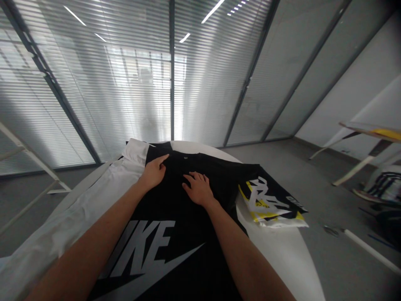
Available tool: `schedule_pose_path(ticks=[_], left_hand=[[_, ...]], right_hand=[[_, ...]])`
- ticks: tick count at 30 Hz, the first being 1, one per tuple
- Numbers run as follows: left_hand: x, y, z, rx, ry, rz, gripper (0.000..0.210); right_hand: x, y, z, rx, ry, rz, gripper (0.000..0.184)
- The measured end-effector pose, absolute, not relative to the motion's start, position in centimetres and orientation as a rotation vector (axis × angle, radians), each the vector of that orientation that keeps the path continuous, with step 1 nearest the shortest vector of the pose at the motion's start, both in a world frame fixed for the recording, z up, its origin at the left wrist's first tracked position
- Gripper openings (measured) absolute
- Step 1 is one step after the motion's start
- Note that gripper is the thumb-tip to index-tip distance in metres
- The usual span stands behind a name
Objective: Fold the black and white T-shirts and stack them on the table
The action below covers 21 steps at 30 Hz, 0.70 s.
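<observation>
A black T-shirt (175, 194) with a large white NIKE print lies spread over a white table (278, 255). My left hand (154, 171) rests near its collar, index finger stretched out and the other fingers partly curled, with nothing visible in it. To its right, my right hand (198, 188) lies palm down on the black cloth with its fingers spread. A white garment (103, 192) stretches along the left side, partly hidden by my left forearm. Beside the shirt's right side is a folded black, yellow and white printed garment (266, 200).
Glass partitions with blinds (140, 96) stand behind the table. On the left is a white metal frame (34, 163). A wooden-topped table (369, 130) with pale legs stands at the right, near bags (387, 184) on the grey floor (282, 154).
</observation>
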State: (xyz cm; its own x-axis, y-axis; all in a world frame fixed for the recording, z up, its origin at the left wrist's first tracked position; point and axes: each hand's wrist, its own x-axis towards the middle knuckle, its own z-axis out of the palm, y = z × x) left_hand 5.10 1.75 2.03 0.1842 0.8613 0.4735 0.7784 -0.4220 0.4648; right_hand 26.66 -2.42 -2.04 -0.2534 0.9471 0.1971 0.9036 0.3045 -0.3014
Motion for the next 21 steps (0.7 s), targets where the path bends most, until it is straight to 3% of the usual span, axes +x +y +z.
schedule_pose_path(ticks=[6,15,21], left_hand=[[4.9,2.1,0.0,2.579,1.662,0.829,0.040],[3.1,2.6,-2.2,2.509,1.910,0.398,0.055],[2.9,3.0,-2.4,2.421,1.995,0.351,0.056]], right_hand=[[26.7,-2.5,-2.1,-1.665,-2.243,0.159,0.044],[26.6,-2.5,-2.0,-1.675,-2.255,0.147,0.044],[26.6,-2.6,-2.1,-1.680,-2.257,0.152,0.045]])
